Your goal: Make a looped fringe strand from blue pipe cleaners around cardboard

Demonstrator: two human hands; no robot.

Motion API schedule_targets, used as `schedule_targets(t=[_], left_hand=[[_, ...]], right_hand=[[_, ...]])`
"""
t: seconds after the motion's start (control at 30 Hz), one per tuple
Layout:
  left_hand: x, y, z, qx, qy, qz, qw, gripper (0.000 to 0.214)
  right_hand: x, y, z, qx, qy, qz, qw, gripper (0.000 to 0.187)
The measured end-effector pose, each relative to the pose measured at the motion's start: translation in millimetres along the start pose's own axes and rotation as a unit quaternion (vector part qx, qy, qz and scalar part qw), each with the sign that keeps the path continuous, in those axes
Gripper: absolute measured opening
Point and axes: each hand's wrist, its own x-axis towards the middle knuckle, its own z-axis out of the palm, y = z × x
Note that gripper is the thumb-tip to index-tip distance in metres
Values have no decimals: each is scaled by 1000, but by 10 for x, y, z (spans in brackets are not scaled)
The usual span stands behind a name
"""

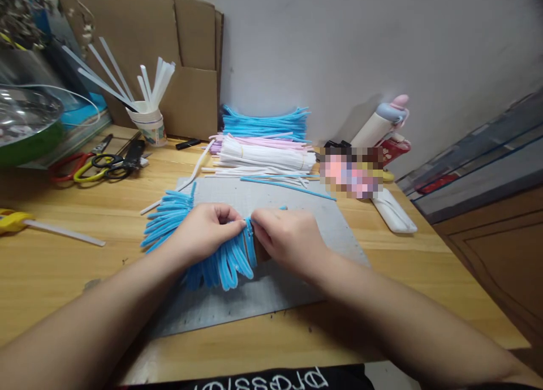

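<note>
Both hands meet over a fringe of looped blue pipe cleaners, above a grey cutting mat. My left hand pinches the fringe near its right end, thumb and forefinger pressed together. Close beside it, my right hand is closed with its fingers curled at the last blue loop. A brown strip, perhaps cardboard, shows beneath that hand. What lies inside the right fingers is mostly hidden, though the blue strand runs up to them. More loops fan out to the left, partly behind my left wrist.
Bundles of blue and white pipe cleaners lie by the wall. At left are scissors, a yellow glue gun and a paper cup of glue sticks. A bottle and a white tissue pack are at right.
</note>
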Motion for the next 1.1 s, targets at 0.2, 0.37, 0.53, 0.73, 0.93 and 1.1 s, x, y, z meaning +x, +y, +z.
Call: schedule_targets(t=[0.2, 0.37, 0.53, 0.73, 0.93, 1.1], left_hand=[[23, -55, 32, 12, 9, -11, 1000, 21], [91, -172, 114, 69, 35, -6, 997, 23], [167, -262, 168, 115, 46, -3, 992, 27], [198, -285, 150, 193, 56, 17, 979, 23], [129, -203, 182, 338, 68, 228, 911, 21], [61, -237, 318, 241, -110, 258, 929, 15]], right_hand=[[-80, 7, 93, 70, -6, 20, 997, 22], [-290, 62, 285, 193, -38, 38, 980, 34], [-486, 68, 488, 181, -83, 26, 980, 40], [-508, 26, 502, 93, -120, -3, 988, 46], [-471, 22, 476, 110, -149, 21, 982, 42], [-425, 70, 419, 202, -154, 53, 966, 25]])
